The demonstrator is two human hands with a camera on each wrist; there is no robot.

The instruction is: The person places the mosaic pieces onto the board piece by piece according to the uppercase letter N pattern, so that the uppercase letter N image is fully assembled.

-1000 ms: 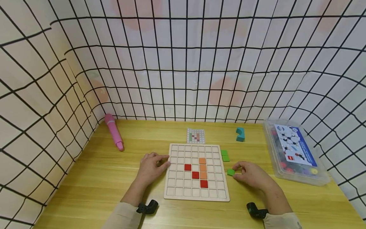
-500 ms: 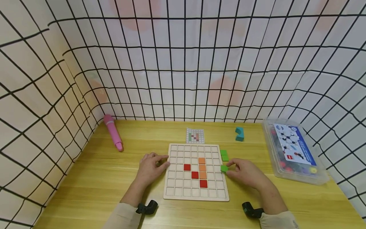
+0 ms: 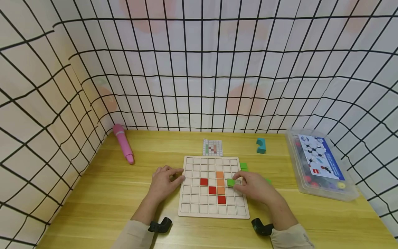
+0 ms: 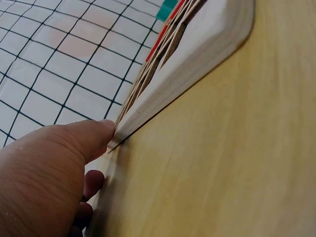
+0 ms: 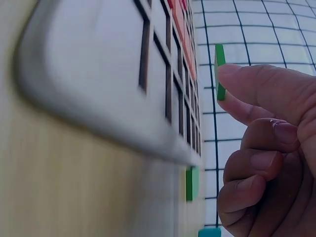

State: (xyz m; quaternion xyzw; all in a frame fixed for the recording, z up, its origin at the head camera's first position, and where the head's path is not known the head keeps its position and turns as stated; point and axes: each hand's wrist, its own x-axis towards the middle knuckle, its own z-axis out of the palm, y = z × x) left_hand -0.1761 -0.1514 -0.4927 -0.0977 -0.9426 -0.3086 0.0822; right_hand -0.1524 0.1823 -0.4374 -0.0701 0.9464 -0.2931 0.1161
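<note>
A pale wooden grid board (image 3: 192,209) lies flat, with several red squares (image 3: 212,190) and a column of orange squares (image 3: 220,182) set in its cells. My left hand (image 3: 164,183) rests at the board's left edge; its thumb (image 4: 96,133) touches the rim in the left wrist view. Over the right part of the board, my right hand (image 3: 256,186) pinches a green square tile (image 3: 230,182) between thumb and forefinger. That tile (image 5: 220,71) stands clear of the board in the right wrist view, the other fingers curled below. More green tiles (image 3: 244,166) lie right of the board, partly hidden.
A small card with a coloured grid pattern (image 3: 212,148) lies behind the board. A teal arch block (image 3: 261,146) stands back right, and a clear lidded box (image 3: 321,166) farther right. At left lies a pink microphone-shaped object (image 3: 124,144). Black wire mesh (image 3: 192,95) encloses the table.
My right hand has carried the pinched green tile leftward, from the table beside the board to above the right-hand cells. A green tile now shows behind that hand. The left hand stays put.
</note>
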